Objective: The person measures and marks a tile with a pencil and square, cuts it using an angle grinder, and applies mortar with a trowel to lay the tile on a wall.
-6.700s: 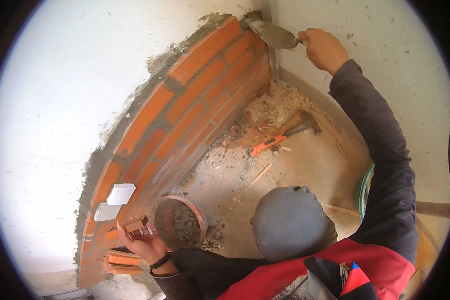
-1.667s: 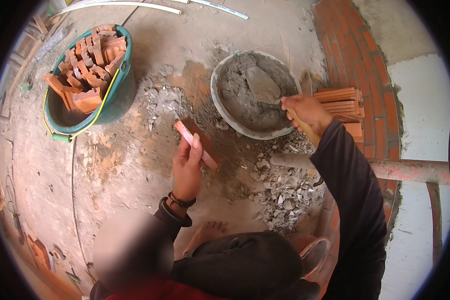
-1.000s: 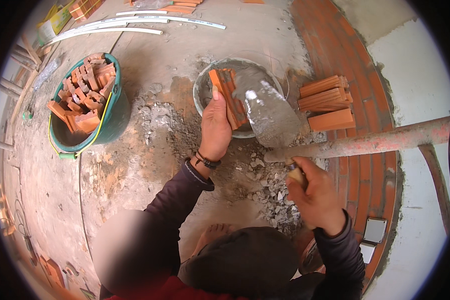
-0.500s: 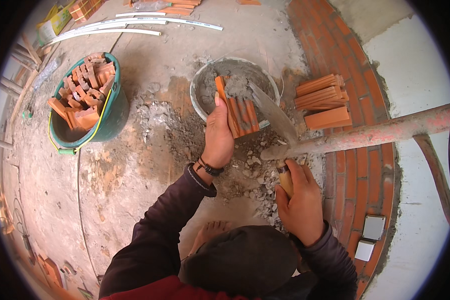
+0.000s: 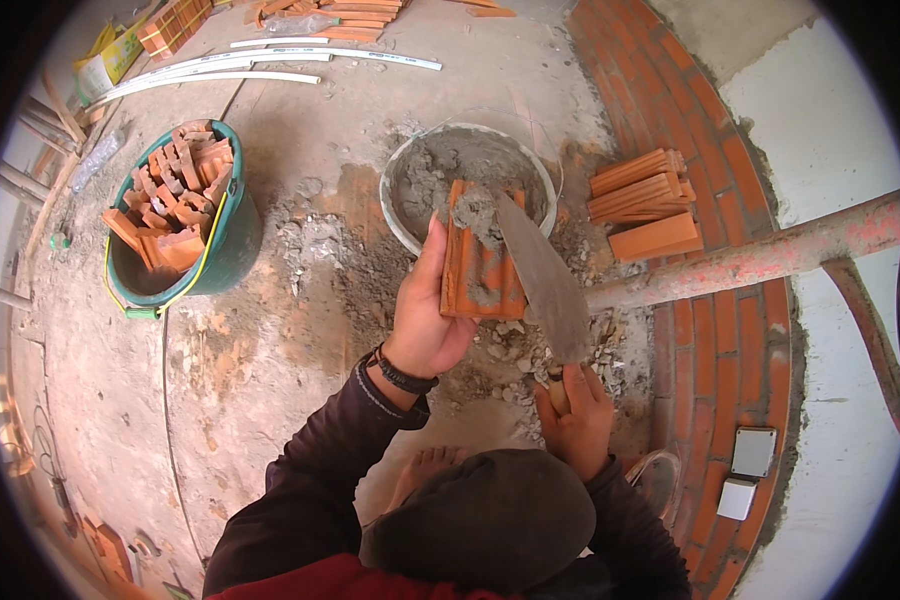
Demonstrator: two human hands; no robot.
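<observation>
My left hand (image 5: 425,310) is closed round the left edge of an orange, ridged brick tile (image 5: 482,285), held up just in front of the mortar bucket. Grey mortar (image 5: 478,213) is heaped on the tile's far end and smeared in its grooves. In my right hand (image 5: 578,420) is the wooden handle of a trowel (image 5: 545,275). Its long grey blade slants up and to the left, with its tip at the mortar on the tile. Beyond them stands the round bucket (image 5: 398,215) of wet mortar, partly hidden by the tile.
A green bucket (image 5: 232,240) full of broken tiles stands at left. More tiles (image 5: 642,190) are stacked at right, near the brick wall (image 5: 705,200). A stained pole (image 5: 750,255) juts in from the right. White pipes (image 5: 270,58) lie at the back; rubble (image 5: 315,245) litters the floor.
The tile has come nearer to me and turned more upright. My right hand has drawn the trowel back and slightly left, its blade now along the tile's right side.
</observation>
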